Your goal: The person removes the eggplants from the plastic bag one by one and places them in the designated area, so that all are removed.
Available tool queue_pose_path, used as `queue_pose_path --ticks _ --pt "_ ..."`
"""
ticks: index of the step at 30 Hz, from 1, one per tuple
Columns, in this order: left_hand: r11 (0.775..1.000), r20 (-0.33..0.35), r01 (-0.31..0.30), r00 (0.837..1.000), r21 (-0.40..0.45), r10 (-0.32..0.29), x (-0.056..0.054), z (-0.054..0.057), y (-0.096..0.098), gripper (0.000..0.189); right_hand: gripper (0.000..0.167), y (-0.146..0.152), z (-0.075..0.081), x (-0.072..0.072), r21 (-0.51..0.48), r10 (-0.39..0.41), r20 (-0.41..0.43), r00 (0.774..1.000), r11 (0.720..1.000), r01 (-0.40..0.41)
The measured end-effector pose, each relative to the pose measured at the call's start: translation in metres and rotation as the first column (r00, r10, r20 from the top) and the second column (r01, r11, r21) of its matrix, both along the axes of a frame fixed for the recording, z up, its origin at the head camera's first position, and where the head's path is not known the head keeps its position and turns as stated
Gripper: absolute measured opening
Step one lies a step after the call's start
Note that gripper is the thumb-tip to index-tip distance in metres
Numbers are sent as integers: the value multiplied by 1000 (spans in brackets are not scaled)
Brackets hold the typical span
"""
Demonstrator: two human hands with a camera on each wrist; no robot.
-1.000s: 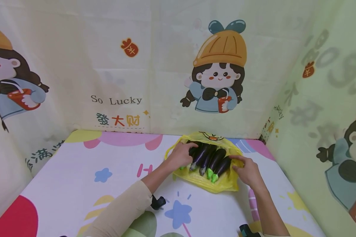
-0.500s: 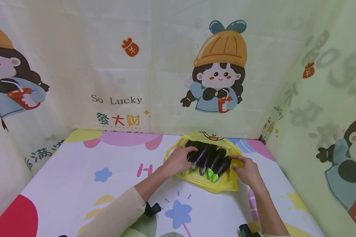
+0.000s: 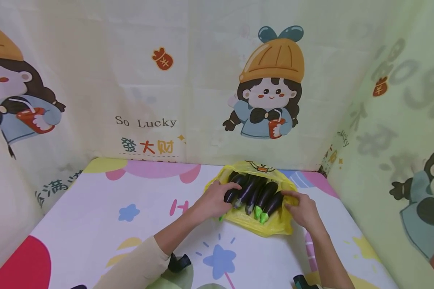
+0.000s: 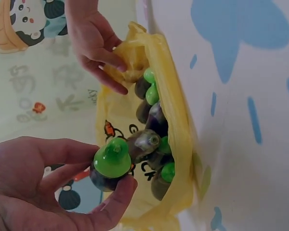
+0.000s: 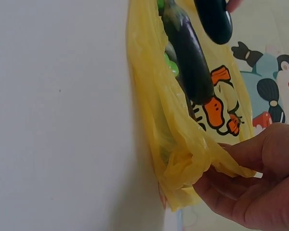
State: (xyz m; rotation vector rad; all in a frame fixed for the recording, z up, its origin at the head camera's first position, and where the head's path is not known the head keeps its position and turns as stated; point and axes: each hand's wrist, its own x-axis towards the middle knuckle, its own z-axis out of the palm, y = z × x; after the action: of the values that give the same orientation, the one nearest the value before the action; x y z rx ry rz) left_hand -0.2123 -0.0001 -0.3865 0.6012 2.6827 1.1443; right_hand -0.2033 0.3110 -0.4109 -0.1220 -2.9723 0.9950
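My left hand (image 3: 214,201) grips a dark purple eggplant (image 4: 112,161) at the mouth of a yellow plastic bag (image 3: 249,228). Its bright green cap faces the left wrist camera, with my thumb and fingers around the body just below. Inside the bag lie several more eggplants (image 3: 265,194), some with green ends and some with greyish ones. On the bag's right side, my right hand (image 3: 304,210) pinches the thin plastic edge between thumb and fingers and keeps the mouth spread. The right wrist view shows the gathered plastic (image 5: 188,166) in that hand.
The bag lies on its side at the back right of a table (image 3: 79,216) with a colourful printed cover, near the patterned back curtain (image 3: 202,80). Another curtain (image 3: 394,160) hangs along the right. Black wrist devices (image 3: 179,263) sit on both forearms.
My left hand has drawn back a little to the left and toward me, bringing an eggplant into clearer view. The right hand stays at the bag's edge.
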Motion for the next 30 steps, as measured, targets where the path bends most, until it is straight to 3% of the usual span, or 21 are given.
queue_pose_path --ticks 7,12,16,21,25,30 --pt "1000 -5 -18 1000 4 18 15 8 -13 57 42 3 0 2 10 -2 -3 1000 1000 2" --pt "998 -21 -42 999 38 43 17 13 -26 59 42 4 2 3 14 -7 1 1000 1000 7" --pt "992 -16 -105 994 74 106 14 16 -40 59 42 4 4 2 17 4 -16 1000 1000 -3" --pt "970 26 -219 976 104 217 7 19 -60 59 42 4 6 0 6 14 -22 1000 1000 -14" --pt "956 29 -278 961 95 277 -2 15 -73 59 42 2 5 0 -4 3 -7 1000 1000 -3" --pt "947 32 -310 951 84 308 -10 6 -82 59 42 1 4 1 -6 1 -1 1000 1000 -1"
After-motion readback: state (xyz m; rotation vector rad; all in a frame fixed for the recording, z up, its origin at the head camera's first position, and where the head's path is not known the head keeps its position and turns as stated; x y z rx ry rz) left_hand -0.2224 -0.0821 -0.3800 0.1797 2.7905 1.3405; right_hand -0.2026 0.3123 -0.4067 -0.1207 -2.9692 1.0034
